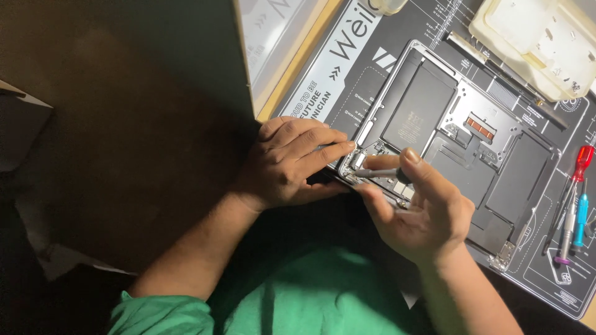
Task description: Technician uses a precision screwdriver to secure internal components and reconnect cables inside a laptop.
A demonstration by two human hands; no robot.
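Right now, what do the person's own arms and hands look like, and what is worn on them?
Both hands, the left hand and the right hand, are bare: no gloves, rings or watch visible. The forearms are uncovered. A green sleeve shows at the left upper arm, matching the green shirt. No right sleeve is in view.

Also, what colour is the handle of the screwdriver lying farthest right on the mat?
Red handle, seen clearly in the head view, beside a blue tool.
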